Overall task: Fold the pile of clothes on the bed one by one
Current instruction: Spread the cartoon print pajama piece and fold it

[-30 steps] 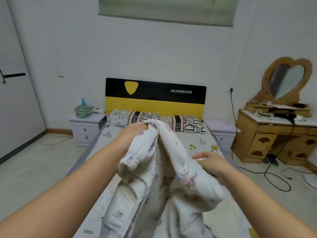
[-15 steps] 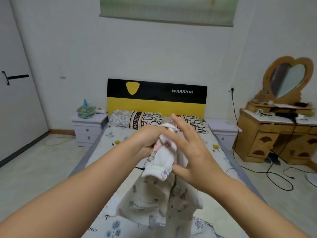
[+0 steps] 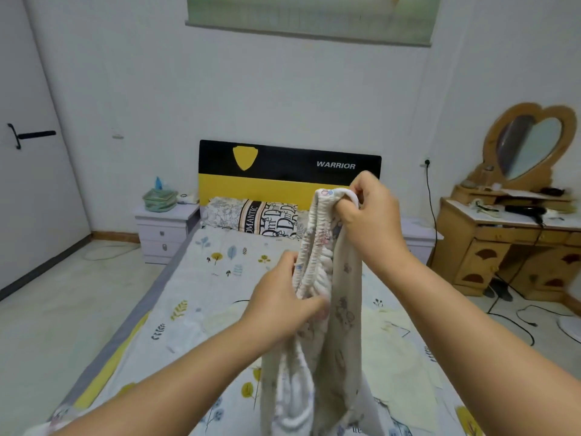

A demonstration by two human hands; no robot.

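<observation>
A white printed garment (image 3: 327,335) with a ruffled elastic band hangs in the air over the bed (image 3: 201,297). My right hand (image 3: 371,215) grips the top end of the band, raised near the headboard's height. Lower and to the left, my left hand (image 3: 283,297) pinches the band's other part between thumb and fingers. The rest of the cloth drops down between my forearms to the bottom edge. A pale cream cloth (image 3: 396,354) lies flat on the sheet to the right.
Two pillows (image 3: 251,215) lie under the black and yellow headboard (image 3: 283,171). A white nightstand (image 3: 163,228) with a green basket stands left. A wooden dressing table (image 3: 509,247) with a heart mirror stands right, with cables (image 3: 515,319) on the floor.
My hands have come apart: the right one rose up and right with the band's end, the left one dropped lower. The garment now hangs stretched lengthwise instead of bunched.
</observation>
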